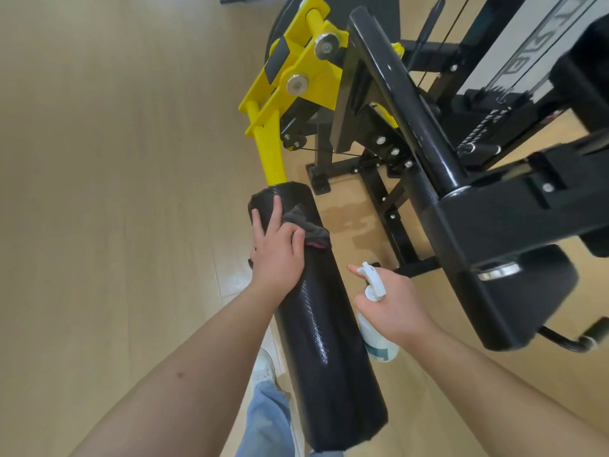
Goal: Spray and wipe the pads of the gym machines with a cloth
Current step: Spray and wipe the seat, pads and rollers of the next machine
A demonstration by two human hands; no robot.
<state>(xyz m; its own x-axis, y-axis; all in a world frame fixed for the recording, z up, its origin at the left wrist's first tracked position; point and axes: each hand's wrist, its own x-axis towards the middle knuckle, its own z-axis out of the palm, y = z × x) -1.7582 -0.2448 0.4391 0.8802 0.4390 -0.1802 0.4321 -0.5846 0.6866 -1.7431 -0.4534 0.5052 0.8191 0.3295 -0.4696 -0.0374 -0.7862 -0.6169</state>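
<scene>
At the moment of inspection the left hand (275, 255) lay flat on the upper part of the black roller pad (324, 324), its fingers (260, 222) spread and curled over a dark grey cloth (304, 229) which they pressed against the pad's far end, just below the yellow lever arm (270, 153) that carries the pad. The cloth was bunched and folded beneath the fingers, with a reddish edge showing at its lower fold; it appeared soft, limp and light, and was judged best controlled by flat palm pressure rather than a pinch, since a loose corner would drag and ride up. The pad's cover showed a fine woven texture with a glossy sheen, suggesting vinyl over foam: yielding under pressure and likely slick where wet. As a cylinder on a pivoting arm, it was judged liable to swing or turn under a hard stroke, so wiping along its length with moderate force seemed advisable. The right hand (393, 305) was closed around the neck of a white spray bottle (375, 318), index finger extended past the trigger head, the bottle held just beside the pad's right flank. The bottle looked light plastic, and the neck grip seemed secure. A damp-looking patch marked the wooden floor (115, 159) beyond the pad; possible slip hazard.
</scene>
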